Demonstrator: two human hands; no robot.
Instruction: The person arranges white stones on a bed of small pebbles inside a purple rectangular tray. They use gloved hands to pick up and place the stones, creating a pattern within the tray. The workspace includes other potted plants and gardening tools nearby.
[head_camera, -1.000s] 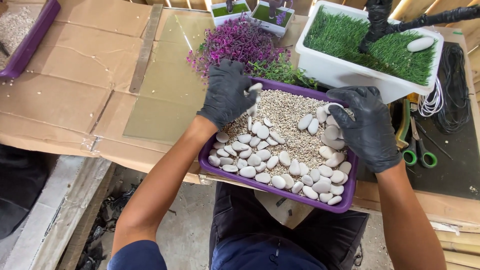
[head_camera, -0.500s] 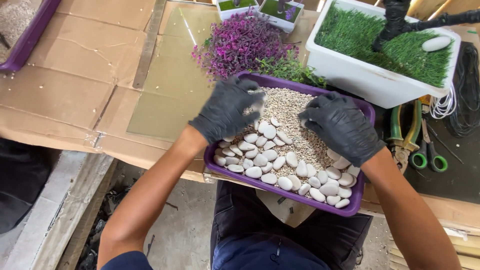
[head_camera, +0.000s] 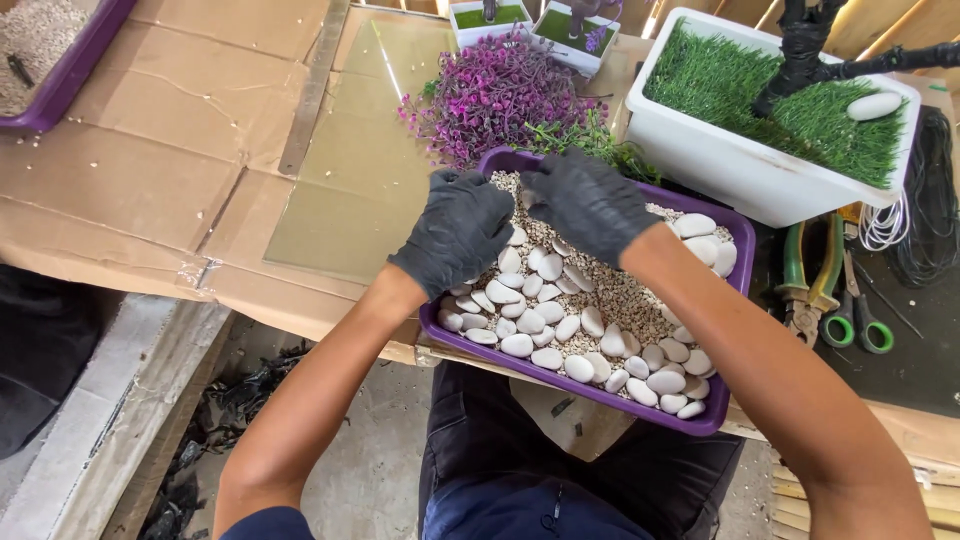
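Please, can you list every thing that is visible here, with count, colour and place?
tray: one, purple, at table edge before the person, holding gravel and pebbles
pebbles: many, white, around the tray's rim
gravel: pale, middle of tray
purple plant: one, behind tray
white planter: one, with green grass, dark trunk and a white stone, right back
small planters: two, white, top centre
second tray: purple, top left
glass sheet: one, on cardboard
pliers: green handles, right
scissors: green handles, right
wire coils: black and white, right
left hand: black glove, on tray's far end
right hand: black glove, beside it
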